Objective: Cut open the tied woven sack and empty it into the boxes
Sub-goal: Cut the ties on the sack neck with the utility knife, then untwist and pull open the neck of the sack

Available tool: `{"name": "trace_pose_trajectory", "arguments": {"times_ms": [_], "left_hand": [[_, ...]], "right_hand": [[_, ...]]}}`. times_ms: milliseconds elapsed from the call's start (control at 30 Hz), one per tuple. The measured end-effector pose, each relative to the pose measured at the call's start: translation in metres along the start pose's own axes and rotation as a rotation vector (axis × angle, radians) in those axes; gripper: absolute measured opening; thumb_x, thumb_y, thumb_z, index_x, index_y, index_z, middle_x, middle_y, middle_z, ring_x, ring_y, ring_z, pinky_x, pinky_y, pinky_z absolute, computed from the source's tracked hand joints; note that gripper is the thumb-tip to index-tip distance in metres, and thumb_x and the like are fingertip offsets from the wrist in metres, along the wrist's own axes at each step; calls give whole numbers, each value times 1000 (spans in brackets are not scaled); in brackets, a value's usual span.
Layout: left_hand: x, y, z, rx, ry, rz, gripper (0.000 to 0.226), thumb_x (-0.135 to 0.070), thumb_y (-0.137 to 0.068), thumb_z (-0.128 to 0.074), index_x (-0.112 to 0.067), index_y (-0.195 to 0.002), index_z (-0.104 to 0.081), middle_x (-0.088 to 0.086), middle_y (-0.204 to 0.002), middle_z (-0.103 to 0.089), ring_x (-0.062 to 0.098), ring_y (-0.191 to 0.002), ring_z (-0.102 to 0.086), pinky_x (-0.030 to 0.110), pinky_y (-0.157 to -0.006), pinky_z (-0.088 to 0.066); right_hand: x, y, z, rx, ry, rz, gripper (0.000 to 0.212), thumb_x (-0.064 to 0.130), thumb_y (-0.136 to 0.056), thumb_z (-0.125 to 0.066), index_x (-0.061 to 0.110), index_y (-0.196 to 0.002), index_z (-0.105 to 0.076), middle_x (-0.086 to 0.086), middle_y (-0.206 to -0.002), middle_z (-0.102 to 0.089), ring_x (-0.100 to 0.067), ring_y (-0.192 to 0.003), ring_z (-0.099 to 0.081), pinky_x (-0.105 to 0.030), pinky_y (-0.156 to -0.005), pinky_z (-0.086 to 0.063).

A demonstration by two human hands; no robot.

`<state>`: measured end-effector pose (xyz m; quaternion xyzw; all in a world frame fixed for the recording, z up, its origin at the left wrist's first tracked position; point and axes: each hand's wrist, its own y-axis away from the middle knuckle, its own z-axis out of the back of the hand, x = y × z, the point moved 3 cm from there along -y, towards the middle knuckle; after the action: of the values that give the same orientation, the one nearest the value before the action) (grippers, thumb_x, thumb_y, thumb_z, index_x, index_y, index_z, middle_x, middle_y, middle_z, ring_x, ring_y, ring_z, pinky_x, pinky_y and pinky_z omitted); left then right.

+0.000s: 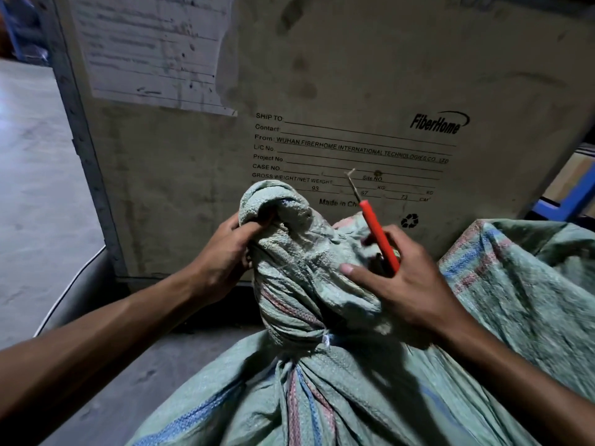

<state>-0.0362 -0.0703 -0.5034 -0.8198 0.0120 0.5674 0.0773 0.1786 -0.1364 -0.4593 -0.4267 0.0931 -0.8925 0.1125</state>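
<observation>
A green woven sack (322, 397) with red and blue stripes stands in front of me, its neck bunched and bound by a white tie (325, 341). My left hand (222, 255) grips the gathered top of the neck from the left side. My right hand (405, 278) rests on the right side of the neck and holds a red-handled cutter (381, 236), whose thin blade tip points up and away from the sack. The tie lies below both hands.
A big dirty shipping crate (322, 91) with printed labels and a paper sheet (151, 49) stands right behind the sack. A second green woven sack (528, 284) lies at the right. Concrete floor (35, 175) stretches to the left. Blue shelving (560, 207) shows at the far right.
</observation>
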Motion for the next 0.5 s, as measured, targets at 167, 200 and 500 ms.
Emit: {"name": "trace_pose_trajectory", "arguments": {"times_ms": [167,200,500], "left_hand": [[6,14,-28,33,-180,-60,72,-33,-61,-84,-18,-124,-53,-1,-110,-71,12,-98,-69,28,-84,-56],[10,18,-30,-12,-312,-111,84,-30,-58,-88,-19,-130,-46,-6,-114,-68,8,-103,-67,25,-88,-54],[21,10,-20,176,-691,45,81,-10,-54,-74,-19,-131,-49,6,-119,-67,22,-112,-63,43,-97,-51]], "right_hand": [[-26,-17,-25,-77,-53,-67,32,21,-76,-74,21,-103,-56,-5,-92,-62,-19,-80,-59,-32,-70,-53],[-29,-21,-29,-115,-41,-47,28,18,-77,-73,19,-101,-58,-10,-90,-64,-23,-76,-60,-39,-68,-55],[-69,-43,38,-193,83,-128,18,5,-81,-67,4,-97,-59,-11,-82,-55,-24,-72,-54,-38,-64,-52]]}}
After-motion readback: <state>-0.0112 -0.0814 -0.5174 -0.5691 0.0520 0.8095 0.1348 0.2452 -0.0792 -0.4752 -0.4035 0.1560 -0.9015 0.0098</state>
